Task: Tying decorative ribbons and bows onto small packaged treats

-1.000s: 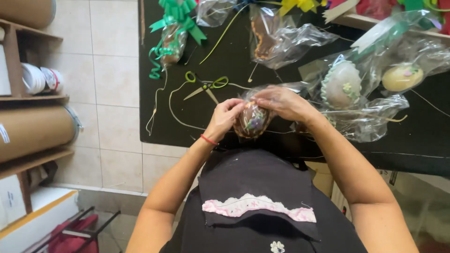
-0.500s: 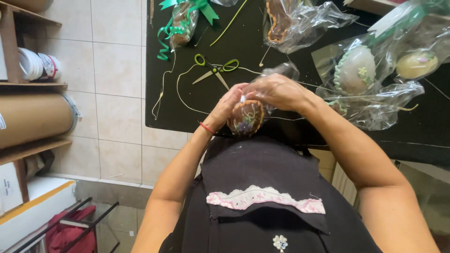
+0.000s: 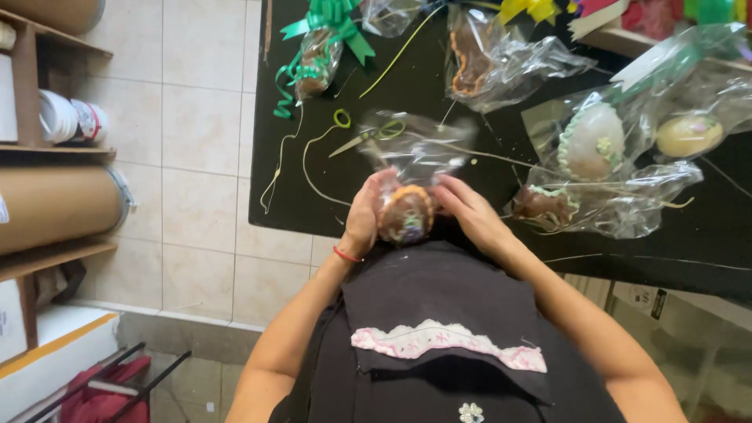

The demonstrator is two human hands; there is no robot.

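Observation:
I hold a decorated chocolate egg (image 3: 406, 213) in clear cellophane wrap (image 3: 419, 145) at the near edge of a black table (image 3: 313, 188). My left hand (image 3: 366, 215) cups its left side, and a red band sits on that wrist. My right hand (image 3: 464, 207) grips its right side. The cellophane stands up loose above the egg. Green-handled scissors (image 3: 368, 133) lie on the table just beyond, beside a yellowish cord (image 3: 307, 168).
Other wrapped eggs lie on the table: one with a green ribbon (image 3: 321, 47), a brown one (image 3: 474, 59), a white one (image 3: 591, 141), a yellowish one (image 3: 689, 135), a small brown one (image 3: 544, 205). Shelves with a brown paper roll (image 3: 59, 205) stand on the left over tiled floor.
The cellophane has opened up and risen above the egg. My right hand moved from the top of the egg to its right side. The view shifted slightly.

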